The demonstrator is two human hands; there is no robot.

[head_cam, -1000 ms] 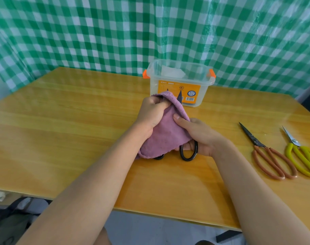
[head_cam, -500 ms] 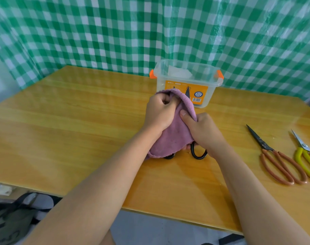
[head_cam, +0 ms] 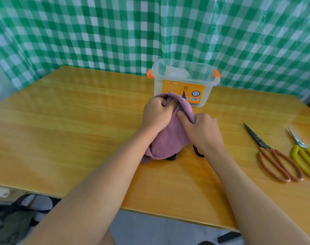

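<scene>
Fingers of the left hand [head_cam: 156, 115] are curled round the purple cloth [head_cam: 168, 138], bunched over the blades of the black scissors [head_cam: 196, 152] at frame centre, just below the clear box [head_cam: 184, 85]; the right hand [head_cam: 202, 131] clasps the wrapped scissors near the handles, thumb pressed on the cloth. Step assessed as wiping the blades, only tip and handle loops showing. Next move judged to call for a steady draw of the cloth toward the tip, fingers clear of the edge
</scene>
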